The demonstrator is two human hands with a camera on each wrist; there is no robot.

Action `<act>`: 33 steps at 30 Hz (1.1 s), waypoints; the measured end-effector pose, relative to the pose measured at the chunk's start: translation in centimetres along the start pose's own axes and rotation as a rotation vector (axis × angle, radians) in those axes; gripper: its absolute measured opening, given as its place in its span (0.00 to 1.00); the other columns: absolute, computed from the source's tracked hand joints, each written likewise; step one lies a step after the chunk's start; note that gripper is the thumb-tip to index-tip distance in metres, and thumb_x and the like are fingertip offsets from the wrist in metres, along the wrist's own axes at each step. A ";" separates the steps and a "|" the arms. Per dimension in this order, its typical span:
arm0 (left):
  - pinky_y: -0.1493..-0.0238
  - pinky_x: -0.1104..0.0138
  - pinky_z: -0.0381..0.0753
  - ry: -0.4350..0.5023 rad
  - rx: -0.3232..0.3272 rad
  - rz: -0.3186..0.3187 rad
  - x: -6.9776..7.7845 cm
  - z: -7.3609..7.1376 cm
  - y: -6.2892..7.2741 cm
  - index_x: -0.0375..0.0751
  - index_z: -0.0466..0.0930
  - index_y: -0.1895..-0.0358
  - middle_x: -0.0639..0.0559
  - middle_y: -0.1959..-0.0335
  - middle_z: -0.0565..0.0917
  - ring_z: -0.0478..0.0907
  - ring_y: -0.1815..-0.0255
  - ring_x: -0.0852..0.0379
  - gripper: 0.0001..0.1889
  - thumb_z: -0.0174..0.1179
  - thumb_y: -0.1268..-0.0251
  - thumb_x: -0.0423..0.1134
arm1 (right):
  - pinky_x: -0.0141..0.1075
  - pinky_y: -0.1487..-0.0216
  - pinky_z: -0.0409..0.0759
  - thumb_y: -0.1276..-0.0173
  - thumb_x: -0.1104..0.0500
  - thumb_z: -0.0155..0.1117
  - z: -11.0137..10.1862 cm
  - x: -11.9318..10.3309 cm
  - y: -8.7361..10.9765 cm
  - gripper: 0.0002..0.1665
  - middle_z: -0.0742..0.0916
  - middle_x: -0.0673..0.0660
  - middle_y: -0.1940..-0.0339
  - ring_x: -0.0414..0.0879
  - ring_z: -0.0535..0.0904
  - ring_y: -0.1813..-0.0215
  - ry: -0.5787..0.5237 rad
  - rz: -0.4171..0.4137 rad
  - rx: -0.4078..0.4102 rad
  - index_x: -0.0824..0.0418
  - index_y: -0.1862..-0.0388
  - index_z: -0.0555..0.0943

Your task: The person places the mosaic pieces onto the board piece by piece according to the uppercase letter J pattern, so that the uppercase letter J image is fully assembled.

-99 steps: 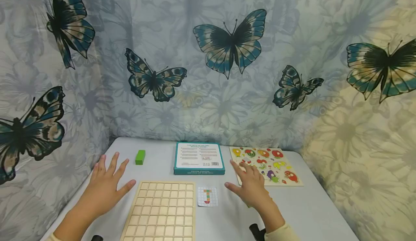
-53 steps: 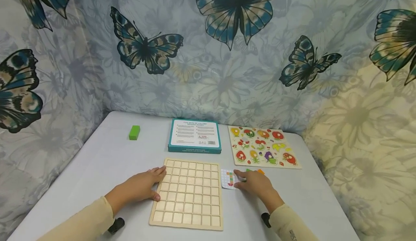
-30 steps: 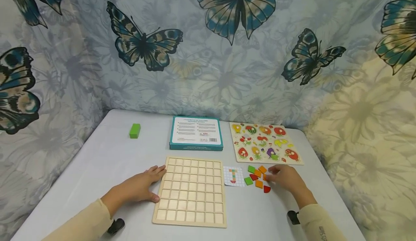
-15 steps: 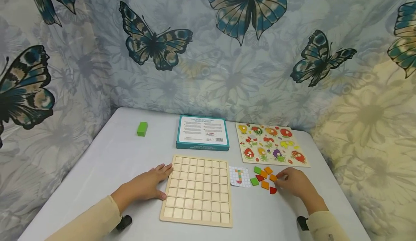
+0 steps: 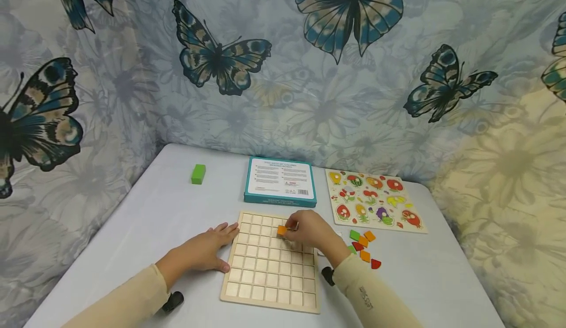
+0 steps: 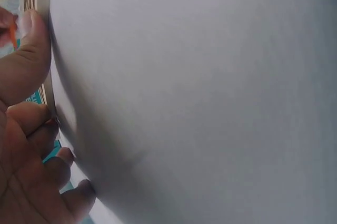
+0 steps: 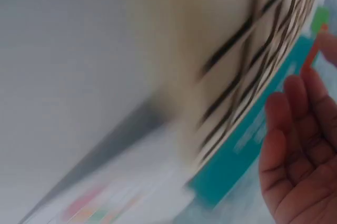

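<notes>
A wooden grid board point(image 5: 258, 279) with square cells lies on the table before me. My left hand point(image 5: 201, 252) rests at its left side, thumb and fingers spread against the edge. In the left wrist view the thumb point(image 6: 31, 50) touches the board's rim. My right hand point(image 5: 313, 231) pinches an orange square tile point(image 5: 281, 230) between thumb and fingertips over the upper part of the board. The right wrist view shows that tile edge-on point(image 7: 311, 55). Right of the board lie loose tiles: green point(image 5: 354, 235), orange point(image 5: 365, 256) and red point(image 5: 376, 264). My right hand and sleeve mostly hide the pattern card point(image 5: 321, 253).
Behind the board lies a teal-edged box point(image 5: 280, 181). A fruit puzzle board point(image 5: 376, 200) sits at the back right, and a green block point(image 5: 198, 174) at the back left. Butterfly-printed cloth point(image 5: 327, 112) hangs around the white table point(image 5: 146, 230).
My right hand first moved the pattern card's side, uncovering the tiles, then picked up an orange tile and carried it left over the board. My left hand came down to the board's edge and stayed.
</notes>
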State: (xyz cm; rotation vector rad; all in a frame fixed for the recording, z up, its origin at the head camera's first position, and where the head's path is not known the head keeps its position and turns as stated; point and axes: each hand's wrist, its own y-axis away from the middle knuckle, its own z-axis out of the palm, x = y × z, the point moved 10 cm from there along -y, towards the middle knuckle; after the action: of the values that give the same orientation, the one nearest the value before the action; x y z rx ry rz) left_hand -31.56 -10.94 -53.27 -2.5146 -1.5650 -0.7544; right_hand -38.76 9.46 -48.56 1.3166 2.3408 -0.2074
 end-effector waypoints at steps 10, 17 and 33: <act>0.28 0.45 0.52 0.006 -0.009 -0.019 0.2 0.2 0.2 0.37 0.59 0.25 0.48 0.23 0.57 0.48 0.23 0.44 0.53 0.75 0.56 0.53 | 0.34 0.63 0.78 0.43 0.50 0.76 2.5 -2.3 -2.6 0.11 0.82 0.42 0.73 0.38 0.75 0.68 0.062 -0.035 -0.023 0.54 0.67 0.86; 0.28 0.45 0.51 0.011 -0.006 -0.019 0.4 -0.3 0.3 0.37 0.59 0.25 0.48 0.23 0.56 0.47 0.23 0.43 0.53 0.74 0.55 0.52 | 0.34 0.59 0.79 0.41 0.48 0.75 2.5 -3.3 -3.1 0.13 0.85 0.44 0.68 0.37 0.78 0.65 0.091 -0.055 -0.026 0.55 0.62 0.88; 0.28 0.45 0.51 0.001 -0.016 -0.023 0.3 -0.2 0.2 0.38 0.58 0.24 0.48 0.23 0.56 0.47 0.23 0.43 0.53 0.74 0.55 0.52 | 0.32 0.68 0.76 0.37 0.46 0.70 2.1 -4.3 -2.4 0.19 0.82 0.44 0.70 0.37 0.73 0.70 0.278 -0.170 -0.014 0.53 0.50 0.88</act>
State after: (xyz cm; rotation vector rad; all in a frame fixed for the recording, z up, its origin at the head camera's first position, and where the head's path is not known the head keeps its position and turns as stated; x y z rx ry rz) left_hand -31.35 -10.86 -52.89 -2.5107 -1.5968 -0.7742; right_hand -38.18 4.16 -48.72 1.2059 2.6846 -0.0625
